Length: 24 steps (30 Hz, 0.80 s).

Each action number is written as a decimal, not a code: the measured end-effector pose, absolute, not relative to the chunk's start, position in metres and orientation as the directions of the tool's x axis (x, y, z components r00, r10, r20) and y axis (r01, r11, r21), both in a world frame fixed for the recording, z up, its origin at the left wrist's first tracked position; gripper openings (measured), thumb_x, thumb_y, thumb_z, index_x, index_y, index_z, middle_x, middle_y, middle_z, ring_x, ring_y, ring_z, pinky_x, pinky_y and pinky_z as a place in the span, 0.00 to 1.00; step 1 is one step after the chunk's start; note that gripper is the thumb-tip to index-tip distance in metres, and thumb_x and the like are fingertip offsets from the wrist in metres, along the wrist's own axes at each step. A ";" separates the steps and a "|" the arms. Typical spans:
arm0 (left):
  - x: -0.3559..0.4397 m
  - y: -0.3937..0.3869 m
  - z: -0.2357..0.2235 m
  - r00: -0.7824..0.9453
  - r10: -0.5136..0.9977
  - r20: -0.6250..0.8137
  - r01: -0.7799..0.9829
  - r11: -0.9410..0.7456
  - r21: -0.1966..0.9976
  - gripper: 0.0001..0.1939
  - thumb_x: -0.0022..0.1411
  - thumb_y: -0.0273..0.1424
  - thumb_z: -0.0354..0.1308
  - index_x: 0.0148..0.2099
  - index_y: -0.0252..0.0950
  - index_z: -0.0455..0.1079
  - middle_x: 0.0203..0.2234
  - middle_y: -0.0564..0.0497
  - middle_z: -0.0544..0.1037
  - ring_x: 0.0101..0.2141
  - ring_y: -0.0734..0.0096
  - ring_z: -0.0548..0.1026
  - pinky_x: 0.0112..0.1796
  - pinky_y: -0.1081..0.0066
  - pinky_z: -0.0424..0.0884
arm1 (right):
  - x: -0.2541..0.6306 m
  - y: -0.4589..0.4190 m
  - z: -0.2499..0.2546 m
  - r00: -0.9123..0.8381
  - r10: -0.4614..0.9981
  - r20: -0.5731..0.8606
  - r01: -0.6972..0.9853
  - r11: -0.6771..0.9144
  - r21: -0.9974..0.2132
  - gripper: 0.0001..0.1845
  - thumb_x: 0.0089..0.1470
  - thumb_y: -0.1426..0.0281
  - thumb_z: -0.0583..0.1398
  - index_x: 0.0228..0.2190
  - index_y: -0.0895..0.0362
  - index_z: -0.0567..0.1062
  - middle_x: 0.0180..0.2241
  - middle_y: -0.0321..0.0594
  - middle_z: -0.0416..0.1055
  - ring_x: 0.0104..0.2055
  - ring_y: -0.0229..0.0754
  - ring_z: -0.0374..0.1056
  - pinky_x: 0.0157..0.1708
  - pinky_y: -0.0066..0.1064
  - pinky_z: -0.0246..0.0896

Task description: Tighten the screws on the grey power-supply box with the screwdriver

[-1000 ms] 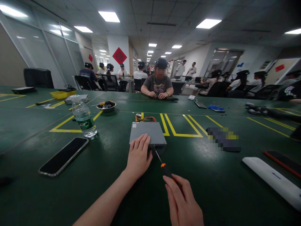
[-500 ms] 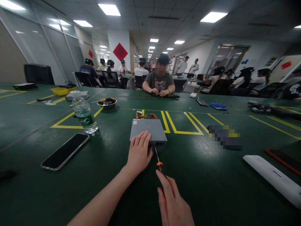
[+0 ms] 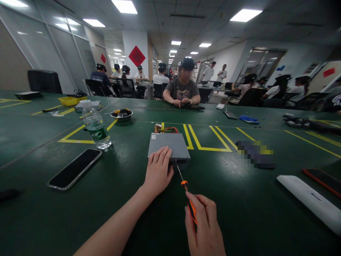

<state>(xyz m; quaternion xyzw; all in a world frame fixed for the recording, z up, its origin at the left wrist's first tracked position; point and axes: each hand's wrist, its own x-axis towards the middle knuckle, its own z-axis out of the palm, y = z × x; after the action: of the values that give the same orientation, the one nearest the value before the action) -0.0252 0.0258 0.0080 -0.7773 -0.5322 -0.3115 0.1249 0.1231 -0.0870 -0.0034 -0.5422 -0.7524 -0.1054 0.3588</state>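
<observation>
A grey metal computer power supply (image 3: 170, 141) lies on the green table, its bundle of coloured cables (image 3: 167, 130) at the far side. My left hand (image 3: 159, 167) holds it by the near left part, fingers closed over the top and thumb down at the front face. In my right hand (image 3: 205, 220) is a screwdriver (image 3: 184, 183) with an orange and black handle, gripped between thumb and fingers. Its thin shaft slants up to the near face of the power supply, by the socket. Whether the tip touches a screw I cannot tell.
Left of the power supply are a water bottle (image 3: 97, 128), a phone (image 3: 76, 169) and a metal bowl with tools (image 3: 122, 115). On the right lie a white long object (image 3: 309, 202) and blue gloves (image 3: 248, 119). Across the table sits a person (image 3: 183, 87).
My right hand has shifted slightly right, and more of the screwdriver's handle shows. The shaft's slant is a little greater. My left hand stays on the power supply.
</observation>
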 end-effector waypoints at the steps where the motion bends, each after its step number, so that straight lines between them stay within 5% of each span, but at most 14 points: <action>1: -0.025 0.026 0.008 0.239 0.751 0.615 0.905 -0.402 0.138 0.24 0.58 0.30 0.50 0.57 0.34 0.56 0.56 0.45 0.64 0.56 0.60 0.59 0.53 0.58 0.54 | 0.125 -0.086 -0.002 -0.168 0.726 0.667 0.893 0.399 -0.209 0.16 0.59 0.69 0.49 0.47 0.58 0.64 0.38 0.47 0.66 0.35 0.39 0.71 0.30 0.25 0.69; 7: -0.025 0.025 0.008 0.241 0.753 0.612 0.902 -0.406 0.144 0.24 0.58 0.29 0.50 0.58 0.34 0.56 0.56 0.45 0.64 0.56 0.60 0.59 0.54 0.58 0.53 | 0.126 -0.084 -0.003 -0.108 0.772 0.626 0.906 0.336 -0.258 0.17 0.61 0.65 0.43 0.44 0.56 0.67 0.30 0.41 0.68 0.25 0.35 0.69 0.22 0.24 0.67; 15: -0.025 0.026 0.008 0.234 0.754 0.614 0.906 -0.399 0.144 0.23 0.59 0.29 0.49 0.57 0.34 0.57 0.56 0.45 0.64 0.56 0.60 0.59 0.53 0.58 0.53 | 0.118 -0.088 -0.012 -0.175 0.725 0.667 0.924 0.355 -0.144 0.17 0.59 0.68 0.47 0.47 0.60 0.67 0.39 0.51 0.65 0.37 0.42 0.71 0.30 0.29 0.70; 24: -0.024 0.025 0.008 0.234 0.750 0.618 0.900 -0.408 0.154 0.24 0.58 0.29 0.50 0.58 0.34 0.56 0.56 0.44 0.64 0.56 0.60 0.59 0.53 0.57 0.54 | 0.127 -0.086 -0.008 -0.174 0.786 0.593 0.921 0.343 -0.186 0.17 0.60 0.64 0.47 0.46 0.56 0.68 0.33 0.43 0.70 0.26 0.36 0.70 0.23 0.25 0.67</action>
<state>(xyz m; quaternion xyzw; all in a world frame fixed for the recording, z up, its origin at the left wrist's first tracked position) -0.0239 0.0254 0.0083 -0.7767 -0.5311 -0.3175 0.1178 0.1274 -0.0860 -0.0080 -0.5627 -0.7584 -0.1082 0.3106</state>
